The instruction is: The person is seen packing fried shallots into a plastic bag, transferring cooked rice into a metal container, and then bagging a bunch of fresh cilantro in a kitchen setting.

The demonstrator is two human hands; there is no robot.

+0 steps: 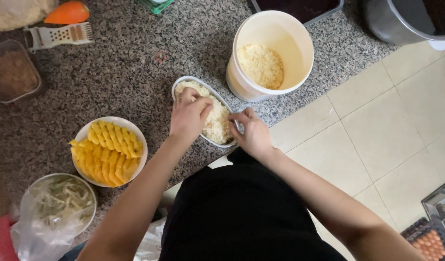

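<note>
Your left hand [188,116] presses curled fingers into the pale shredded food in the oval tray [184,82] at the counter [126,67] edge while your right hand [251,133] grips its rim, so press evenly, keeping the tray steady beside the white bucket [300,48].

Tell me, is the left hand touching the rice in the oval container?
Touching. The head view shows the left hand pressed down on the rice in the oval container, with its fingers resting on the grains and no gap between them.
</note>
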